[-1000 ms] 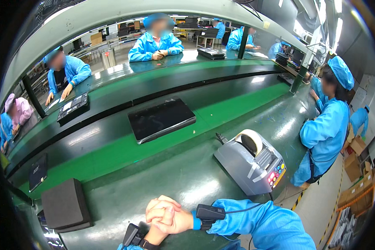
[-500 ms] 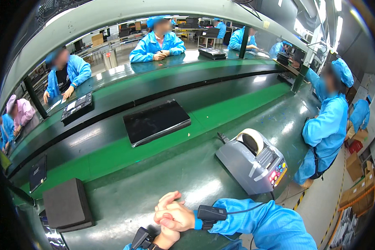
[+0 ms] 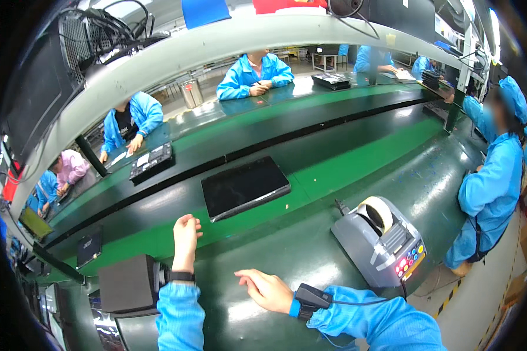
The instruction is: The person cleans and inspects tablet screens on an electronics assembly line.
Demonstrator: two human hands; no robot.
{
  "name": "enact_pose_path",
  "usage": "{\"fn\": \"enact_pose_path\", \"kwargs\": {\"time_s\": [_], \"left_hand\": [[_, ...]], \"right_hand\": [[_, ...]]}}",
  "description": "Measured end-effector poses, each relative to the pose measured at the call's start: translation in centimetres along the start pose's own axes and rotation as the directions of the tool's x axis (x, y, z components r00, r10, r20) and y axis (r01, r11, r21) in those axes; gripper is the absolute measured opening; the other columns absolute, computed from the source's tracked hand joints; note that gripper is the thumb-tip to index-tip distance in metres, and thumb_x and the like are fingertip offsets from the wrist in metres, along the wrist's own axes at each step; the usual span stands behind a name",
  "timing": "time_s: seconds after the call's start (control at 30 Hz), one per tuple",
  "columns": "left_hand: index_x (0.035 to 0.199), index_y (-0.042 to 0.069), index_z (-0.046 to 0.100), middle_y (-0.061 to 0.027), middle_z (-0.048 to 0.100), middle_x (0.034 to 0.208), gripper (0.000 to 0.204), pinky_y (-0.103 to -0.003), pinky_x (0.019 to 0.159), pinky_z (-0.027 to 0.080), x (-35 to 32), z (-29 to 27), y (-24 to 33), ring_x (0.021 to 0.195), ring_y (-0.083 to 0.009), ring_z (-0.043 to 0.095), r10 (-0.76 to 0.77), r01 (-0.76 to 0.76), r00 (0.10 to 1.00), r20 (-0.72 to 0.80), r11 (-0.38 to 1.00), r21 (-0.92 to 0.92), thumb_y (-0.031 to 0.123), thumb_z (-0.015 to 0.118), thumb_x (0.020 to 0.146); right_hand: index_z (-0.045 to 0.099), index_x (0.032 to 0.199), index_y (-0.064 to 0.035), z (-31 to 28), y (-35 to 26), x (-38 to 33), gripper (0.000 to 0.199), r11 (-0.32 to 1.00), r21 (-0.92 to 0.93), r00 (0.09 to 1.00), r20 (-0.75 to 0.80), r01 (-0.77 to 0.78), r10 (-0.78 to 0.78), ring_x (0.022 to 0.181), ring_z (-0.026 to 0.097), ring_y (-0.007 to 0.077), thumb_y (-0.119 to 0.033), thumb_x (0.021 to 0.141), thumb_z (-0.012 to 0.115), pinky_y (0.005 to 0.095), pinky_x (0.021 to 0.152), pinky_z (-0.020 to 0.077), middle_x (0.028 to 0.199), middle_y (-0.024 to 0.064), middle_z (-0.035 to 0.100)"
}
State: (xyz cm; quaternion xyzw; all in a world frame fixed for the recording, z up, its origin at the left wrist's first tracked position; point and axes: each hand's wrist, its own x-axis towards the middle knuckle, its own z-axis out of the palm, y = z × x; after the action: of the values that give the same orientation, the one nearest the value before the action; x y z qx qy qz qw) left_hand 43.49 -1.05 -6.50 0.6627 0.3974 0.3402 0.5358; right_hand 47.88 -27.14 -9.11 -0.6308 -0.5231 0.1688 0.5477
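Note:
My left hand [image 3: 187,234] reaches forward over the bench, its fingers loosely bent but apart, with nothing in it. Just beyond it, on the green conveyor belt, lies a flat black laptop-like panel [image 3: 246,186]; hand and panel do not touch. Low in the middle, my right hand [image 3: 266,291] hovers above the bench, its fingers stretched out to the left and holding nothing. A grey tape dispenser [image 3: 380,243] with a roll of pale tape and coloured buttons stands to its right. Left of my left forearm rests a dark grey foam block [image 3: 127,284].
A thin dark laptop-like piece [image 3: 89,248] lies at the far left of the belt. An opened device [image 3: 152,163] sits across the line near a co-worker in blue. Another co-worker [image 3: 492,181] stands at the right. A pale frame beam [image 3: 216,44] crosses overhead.
My hands were clasped together over the bench; now they are apart. The left has gone forward and left, while the right has moved slightly lower. The view has turned to the left.

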Motion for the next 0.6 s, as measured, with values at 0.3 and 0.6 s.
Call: {"fn": "enact_pose_path", "kwargs": {"time_s": [0.3, 0.6], "left_hand": [[0.112, 0.007, 0.059, -0.0112, 0.065, 0.105, 0.056, -0.05, 0.086, 0.047, 8.4, 3.8, 1.4, 0.101, -0.0296, 0.061, -0.505, 0.473, 0.852, 0.134, 0.855, 0.214, 0.057, 0.042, 0.093], [0.119, 0.008, 0.055, -0.0113, 0.062, 0.112, 0.038, -0.051, 0.089, 0.048, 4.8, 7.0, 0.1, 0.101, -0.0283, 0.061, -0.336, 0.418, 0.908, 0.251, 0.764, -0.491, 0.032, 0.062, 0.091]], "right_hand": [[0.058, 0.106, -0.0074, -0.6, 0.4, 0.0, 0.019, 0.994, 0.086, 0.995, 0.071, -0.069, 0.063, 0.07, 0.064, 0.0242, -0.011, 0.089, 0.051, 0.034, 0.066, 0.0507, 0.08, 0.0083, 0.064], [0.056, 0.102, -0.0047, -0.3, 1.1, 0.5, 0.017, 0.941, 0.285, 0.983, 0.053, -0.183, 0.175, 0.068, 0.065, 0.0237, -0.017, 0.095, 0.047, 0.0355, 0.06, 0.0501, 0.077, 0.0099, 0.066]]}}
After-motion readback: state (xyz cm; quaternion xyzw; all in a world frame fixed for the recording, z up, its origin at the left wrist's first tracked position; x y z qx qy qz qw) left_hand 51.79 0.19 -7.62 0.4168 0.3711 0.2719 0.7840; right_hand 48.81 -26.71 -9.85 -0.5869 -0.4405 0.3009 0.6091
